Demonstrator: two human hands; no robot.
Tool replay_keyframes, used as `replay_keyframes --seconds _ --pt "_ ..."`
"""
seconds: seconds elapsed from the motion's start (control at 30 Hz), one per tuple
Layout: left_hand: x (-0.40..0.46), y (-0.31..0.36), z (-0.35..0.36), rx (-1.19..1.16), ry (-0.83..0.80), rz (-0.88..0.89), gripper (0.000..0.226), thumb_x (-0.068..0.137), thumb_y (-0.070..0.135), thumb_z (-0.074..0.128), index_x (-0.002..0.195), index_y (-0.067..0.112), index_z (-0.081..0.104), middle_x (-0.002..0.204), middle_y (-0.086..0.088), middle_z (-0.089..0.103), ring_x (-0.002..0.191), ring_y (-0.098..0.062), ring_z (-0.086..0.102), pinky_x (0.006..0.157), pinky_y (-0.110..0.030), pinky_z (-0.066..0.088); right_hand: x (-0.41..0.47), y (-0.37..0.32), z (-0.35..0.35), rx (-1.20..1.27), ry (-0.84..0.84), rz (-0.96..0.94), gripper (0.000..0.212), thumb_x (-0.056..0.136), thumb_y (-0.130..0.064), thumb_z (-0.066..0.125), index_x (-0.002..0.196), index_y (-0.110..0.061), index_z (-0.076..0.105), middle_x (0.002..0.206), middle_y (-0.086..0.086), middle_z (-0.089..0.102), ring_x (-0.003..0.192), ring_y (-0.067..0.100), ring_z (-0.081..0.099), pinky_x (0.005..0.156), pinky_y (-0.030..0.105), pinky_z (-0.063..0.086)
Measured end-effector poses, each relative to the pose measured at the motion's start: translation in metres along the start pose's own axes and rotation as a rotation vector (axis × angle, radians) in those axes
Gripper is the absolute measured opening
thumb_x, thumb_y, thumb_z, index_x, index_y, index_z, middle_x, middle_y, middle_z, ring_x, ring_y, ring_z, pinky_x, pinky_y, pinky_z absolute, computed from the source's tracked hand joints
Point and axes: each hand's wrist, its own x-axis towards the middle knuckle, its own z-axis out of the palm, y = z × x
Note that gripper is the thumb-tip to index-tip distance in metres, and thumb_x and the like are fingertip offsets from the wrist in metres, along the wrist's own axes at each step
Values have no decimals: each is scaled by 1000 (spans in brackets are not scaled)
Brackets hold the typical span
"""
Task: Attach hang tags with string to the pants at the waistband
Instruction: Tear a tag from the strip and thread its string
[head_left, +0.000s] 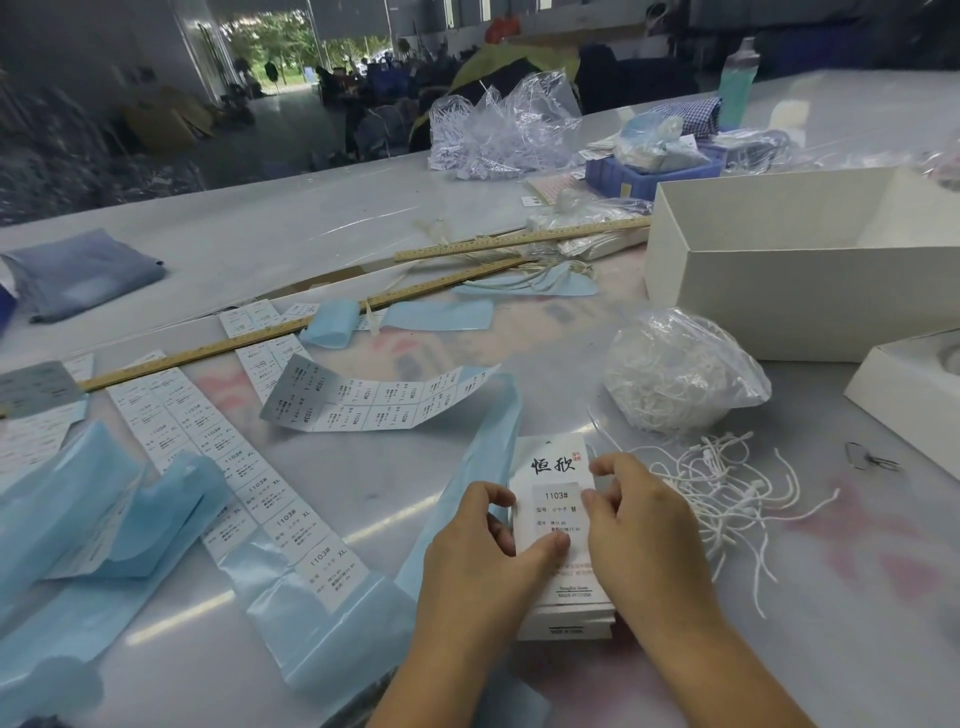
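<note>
Both hands pinch the tag stack (553, 525) on the counter (363, 483), left hand (483, 551) and right hand (636, 525); strings (727, 493) lie just right, nearer the right hand.

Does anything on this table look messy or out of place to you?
Yes. Loose white strings lie tangled on the table right of the hang tags, outside their plastic bag. Peeled blue backing strips curl about on the left. Both hands, left hand and right hand, hold the tag stack.
</note>
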Motion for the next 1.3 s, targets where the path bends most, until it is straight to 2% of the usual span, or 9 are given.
replay_keyframes --seconds 0.13,0.4,0.63,0.8,0.9,0.97,1.07,1.17,1.3 --pt "-1 2 0 8 2 0 46 57 67 67 95 48 47 62 22 54 57 1 51 56 -22 41 1 0 -2 22 -130 67 41 80 -37 75 116 -27 57 82 -14 51 88 16 57 82 35 48" --pt "-1 1 -2 73 16 -33 7 94 37 58 96 40 51 64 17 59 67 -4 60 66 -32 55 5 5 -5 103 -86 86 36 81 -17 76 112 -26 60 69 -11 57 69 7 57 58 24 40" --pt "-5 16 1 307 127 111 20 87 51 57 103 41 52 91 24 48 93 -4 50 93 -34 41 9 8 -11 154 -90 113 12 86 -19 70 86 -25 59 69 -8 64 68 10 63 61 32 51" --pt "-2 17 3 349 82 61 29 84 57 59 105 39 53 95 23 46 101 -6 49 94 -31 36 7 4 -12 160 -24 46 26 88 -27 68 68 -22 52 66 -7 58 66 12 56 55 25 39" --pt "-1 21 1 299 112 72 35 86 58 53 112 35 57 99 20 48 103 -10 51 97 -38 41 6 -2 -14 214 -1 -15 30 88 -24 68 64 -24 51 73 -8 55 75 15 53 61 20 37" --pt "-1 27 0 162 95 73 28 87 58 52 101 35 59 97 17 58 98 -11 57 89 -36 47 8 -6 -18 425 -70 48 28 90 -21 67 64 -18 58 69 -2 63 70 17 61 60 24 48" --pt "-1 36 -4 -244 47 -44 10 88 32 70 93 26 65 87 11 73 80 -10 69 65 -22 53 7 -12 -25 686 -241 131 24 94 -19 64 72 -9 68 72 7 72 71 30 69 66 44 59" --pt "-2 40 -11 -409 12 -92 13 84 10 74 94 11 66 87 -2 75 80 -21 73 69 -34 59 4 -10 -23 546 -253 69 28 96 -22 60 76 -5 66 72 11 70 71 32 68 64 47 58" --pt "-6 40 -17 -203 46 -5 6 87 8 70 82 8 67 78 -7 72 78 -27 69 71 -39 56 3 0 -25 393 -202 30 9 92 -20 65 88 -28 63 70 -5 68 66 0 64 56 12 47"
